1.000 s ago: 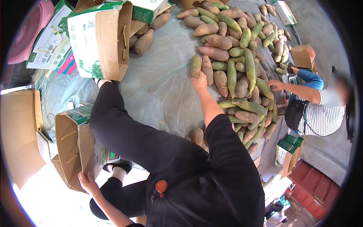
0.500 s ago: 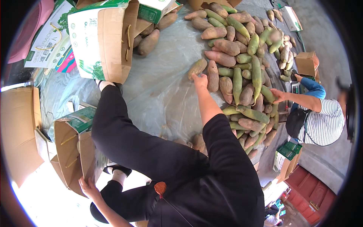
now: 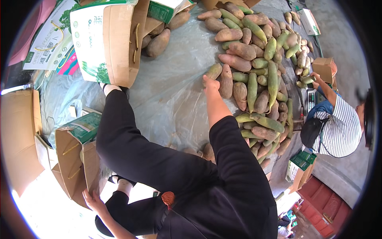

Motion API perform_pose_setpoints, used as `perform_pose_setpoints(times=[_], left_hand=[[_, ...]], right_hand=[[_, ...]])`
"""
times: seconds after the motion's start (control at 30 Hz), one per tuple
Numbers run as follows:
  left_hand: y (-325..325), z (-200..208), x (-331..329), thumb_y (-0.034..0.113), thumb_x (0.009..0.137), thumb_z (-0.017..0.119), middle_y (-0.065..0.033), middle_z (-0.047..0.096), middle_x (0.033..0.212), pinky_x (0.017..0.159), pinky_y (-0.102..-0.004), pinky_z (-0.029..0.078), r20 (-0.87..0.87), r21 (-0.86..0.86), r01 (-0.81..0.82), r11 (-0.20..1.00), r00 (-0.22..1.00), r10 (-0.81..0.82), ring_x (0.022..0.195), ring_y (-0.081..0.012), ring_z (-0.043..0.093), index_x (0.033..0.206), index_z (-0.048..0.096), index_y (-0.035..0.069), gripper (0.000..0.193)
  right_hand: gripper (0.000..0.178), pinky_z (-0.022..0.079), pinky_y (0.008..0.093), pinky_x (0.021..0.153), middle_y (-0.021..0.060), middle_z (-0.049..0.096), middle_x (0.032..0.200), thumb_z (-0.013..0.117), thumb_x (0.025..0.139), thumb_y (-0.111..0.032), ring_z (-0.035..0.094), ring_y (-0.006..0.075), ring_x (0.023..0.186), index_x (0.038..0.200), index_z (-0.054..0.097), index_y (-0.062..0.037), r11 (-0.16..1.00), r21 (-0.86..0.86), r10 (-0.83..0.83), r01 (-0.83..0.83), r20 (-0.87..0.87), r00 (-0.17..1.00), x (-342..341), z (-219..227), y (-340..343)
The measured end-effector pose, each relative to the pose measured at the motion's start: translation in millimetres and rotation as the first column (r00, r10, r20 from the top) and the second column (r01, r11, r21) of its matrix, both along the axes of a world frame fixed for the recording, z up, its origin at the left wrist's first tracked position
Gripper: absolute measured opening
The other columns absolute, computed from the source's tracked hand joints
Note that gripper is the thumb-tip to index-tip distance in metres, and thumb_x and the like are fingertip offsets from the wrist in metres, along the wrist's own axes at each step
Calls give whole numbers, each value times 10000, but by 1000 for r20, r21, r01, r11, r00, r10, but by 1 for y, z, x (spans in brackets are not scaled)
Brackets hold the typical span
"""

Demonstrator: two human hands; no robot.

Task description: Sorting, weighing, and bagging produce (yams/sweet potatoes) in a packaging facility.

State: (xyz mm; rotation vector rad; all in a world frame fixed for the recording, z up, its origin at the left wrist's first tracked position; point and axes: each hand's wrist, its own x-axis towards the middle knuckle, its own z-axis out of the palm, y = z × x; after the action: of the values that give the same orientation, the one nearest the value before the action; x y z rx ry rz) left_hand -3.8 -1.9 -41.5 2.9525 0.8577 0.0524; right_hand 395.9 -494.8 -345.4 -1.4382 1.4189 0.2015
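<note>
My right hand [image 3: 211, 83] is closed around the lower end of a green, soil-dusted radish [image 3: 214, 71] at the near-left edge of a big heap of radishes [image 3: 260, 59]. A brown-skinned radish [image 3: 226, 81] lies right beside it. At the lower left, my left hand [image 3: 94, 200] grips the rim of an upright cardboard carton [image 3: 91, 163] with green printing and yellow cord handles. Little of the carton's inside shows.
A white-and-green carton [image 3: 90, 44] stands at the upper left, with loose radishes [image 3: 158, 42] behind it. Clear plastic sheeting [image 3: 171, 79] covers the ground. At the right, a person in a striped shirt [image 3: 342, 127] holds a radish [image 3: 308, 79] near a small box [image 3: 324, 69].
My right hand's fingers have closed further round the radish, whose tip now tilts to the right. The other person has taken a radish from the heap and moved it away toward the small box.
</note>
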Motion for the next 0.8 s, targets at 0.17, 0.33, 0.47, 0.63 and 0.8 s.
perform_pose_setpoints(times=[0.17,0.33,0.47,0.63,0.8], left_hand=[[5,-4,-4,39,831,554,-216,546,992,768,-439,436,14,18,7,1000,1000,-7,904,-397,551,1102,521,-41,284],[1,10,-1,39,805,574,-230,563,1063,820,-434,450,-32,-72,-131,989,991,129,944,-402,556,1074,552,-39,281],[-25,21,43,-23,734,551,-185,549,854,707,-463,417,38,-138,-105,985,993,111,823,-405,533,903,563,-9,170],[-24,28,35,-7,721,561,-156,561,844,745,-439,420,50,-139,-128,982,990,136,841,-363,551,895,590,20,178],[-20,32,26,-3,725,590,-132,558,885,786,-425,410,24,-171,-126,977,991,132,918,-326,557,926,581,29,204]], right_hand=[[580,467,468,779,113,555,1154,829,656,-193,537,281,1003,1129,544,-17,988,145,-60,58,10,998,-9,8,-8],[489,407,387,791,10,566,990,804,676,-304,510,207,864,1073,551,-168,895,416,183,-163,-7,983,-63,9,4],[362,427,359,757,-8,600,927,733,756,-373,554,188,852,1026,582,-186,762,606,254,-230,48,966,-110,12,-19],[369,439,353,751,7,608,962,710,781,-371,578,201,877,1054,583,-159,688,708,227,-160,-1,974,-114,40,-8],[346,455,331,746,16,609,1034,652,843,-319,577,201,939,1101,566,-106,517,667,359,-537,401,843,-67,143,34]])
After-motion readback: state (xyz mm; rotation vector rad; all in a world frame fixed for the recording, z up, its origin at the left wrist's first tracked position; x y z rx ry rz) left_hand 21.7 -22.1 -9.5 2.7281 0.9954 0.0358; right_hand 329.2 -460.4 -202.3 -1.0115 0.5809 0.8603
